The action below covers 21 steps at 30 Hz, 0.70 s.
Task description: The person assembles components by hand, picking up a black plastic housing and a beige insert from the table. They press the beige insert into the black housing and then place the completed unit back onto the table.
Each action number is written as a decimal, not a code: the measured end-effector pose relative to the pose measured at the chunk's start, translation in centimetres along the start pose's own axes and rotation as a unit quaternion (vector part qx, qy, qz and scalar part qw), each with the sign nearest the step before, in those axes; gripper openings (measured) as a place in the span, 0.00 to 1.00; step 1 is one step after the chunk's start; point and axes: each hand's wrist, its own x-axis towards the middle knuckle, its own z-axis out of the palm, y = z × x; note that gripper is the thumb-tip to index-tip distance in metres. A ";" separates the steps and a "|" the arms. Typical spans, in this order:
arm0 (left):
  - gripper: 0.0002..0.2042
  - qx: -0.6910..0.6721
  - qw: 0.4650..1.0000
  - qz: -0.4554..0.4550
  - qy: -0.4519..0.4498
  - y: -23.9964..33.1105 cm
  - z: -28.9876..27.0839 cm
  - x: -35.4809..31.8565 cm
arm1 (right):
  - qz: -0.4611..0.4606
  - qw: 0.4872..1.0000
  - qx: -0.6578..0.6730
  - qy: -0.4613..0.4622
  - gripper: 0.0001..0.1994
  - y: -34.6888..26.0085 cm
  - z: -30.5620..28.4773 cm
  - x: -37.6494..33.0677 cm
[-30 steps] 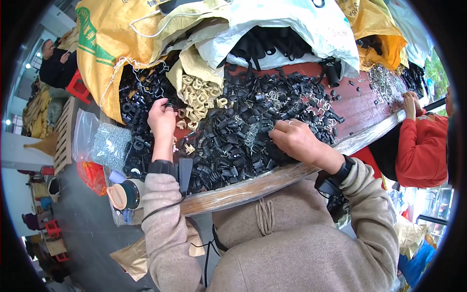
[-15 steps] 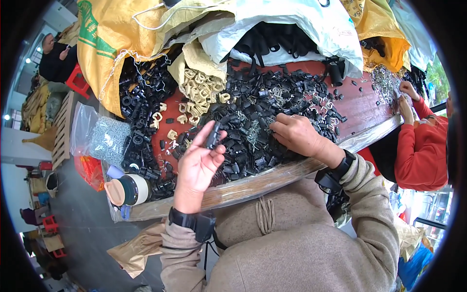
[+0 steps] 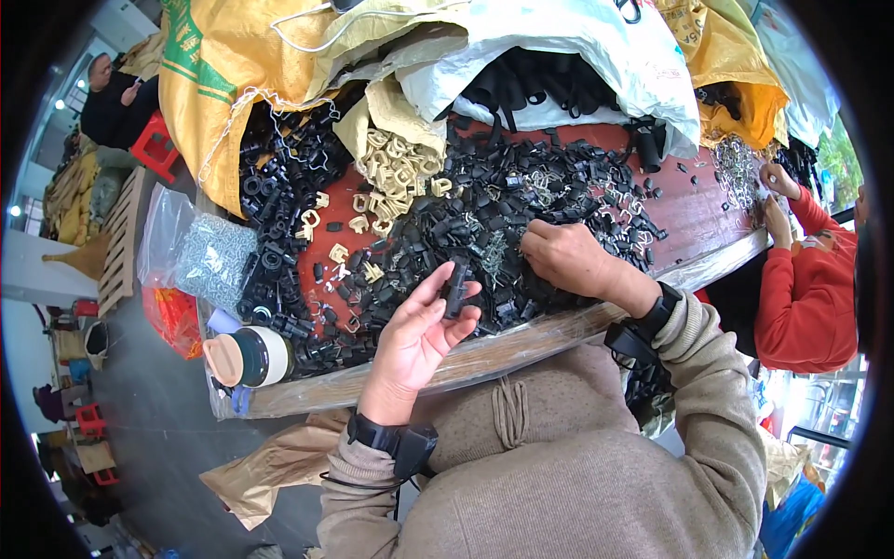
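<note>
My left hand [image 3: 421,337], palm up, pinches a small black plastic part [image 3: 456,287] between thumb and fingers, above the near side of the heap. My right hand [image 3: 564,257] is over the middle of the pile of small black plastic pieces [image 3: 498,200], its fingertips pressed together at the pile; whatever they hold is hidden. Thin silvery metal hooks [image 3: 622,222] lie among the black pieces. Beside the heap, cream-coloured plastic clips [image 3: 396,177] spill out of a sack.
A lidded jar [image 3: 250,360] and a clear bag of small screws [image 3: 216,261] stand at the table's left end. Black ring fittings [image 3: 270,200] lie beside them. Large sacks [image 3: 568,47] line the far side. A co-worker in a red top [image 3: 808,298] handles metal pieces at right.
My left hand has moved right and slightly nearer with the black part, toward my right hand. My right hand stays at almost the same place over the pile.
</note>
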 end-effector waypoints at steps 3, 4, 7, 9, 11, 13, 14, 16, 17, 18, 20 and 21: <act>0.25 -0.002 1.000 -0.003 0.001 -0.3 0.2 -0.1 | 0.002 1.000 0.007 0.006 0.04 -0.2 -0.5 0.1; 0.25 -0.002 1.000 -0.006 0.002 -0.4 0.2 -0.1 | 0.004 1.000 0.011 0.009 0.04 -0.2 -0.6 0.1; 0.25 -0.068 0.997 -0.021 -0.003 -0.6 0.6 0.2 | -0.013 1.000 -0.003 -0.007 0.04 -0.5 0.1 0.6; 0.25 -0.100 0.995 -0.031 -0.006 -0.9 0.8 0.4 | -0.021 1.000 -0.010 -0.014 0.04 -0.5 0.4 0.8; 0.23 -0.093 0.995 -0.034 -0.003 -1.2 0.9 0.5 | -0.018 1.000 0.005 -0.017 0.04 -0.5 0.6 1.1; 0.23 -0.090 0.995 -0.033 0.000 -1.4 1.1 0.6 | -0.019 1.000 0.013 -0.019 0.04 -0.6 0.6 1.2; 0.20 -0.052 0.998 -0.031 0.014 -1.5 1.3 0.5 | -0.009 0.999 0.030 -0.009 0.04 -0.6 0.4 1.1; 0.16 0.024 0.998 -0.028 0.044 -1.7 1.5 0.5 | 0.013 0.998 0.062 0.008 0.03 -0.6 0.0 0.8; 0.16 0.023 0.998 -0.027 0.045 -1.7 1.5 0.5 | 0.012 0.998 0.063 0.007 0.03 -0.5 -0.2 0.7; 0.14 0.048 0.997 -0.024 0.056 -1.8 1.4 0.5 | 0.012 0.991 0.135 0.023 0.03 -0.4 -0.3 0.5; 0.12 0.097 0.992 -0.020 0.076 -2.0 1.3 0.5 | 0.014 0.960 0.275 0.056 0.04 -0.1 -0.5 0.2; 0.12 0.096 0.992 -0.020 0.076 -2.2 1.2 0.6 | 0.014 0.960 0.275 0.055 0.04 -0.1 -0.5 0.0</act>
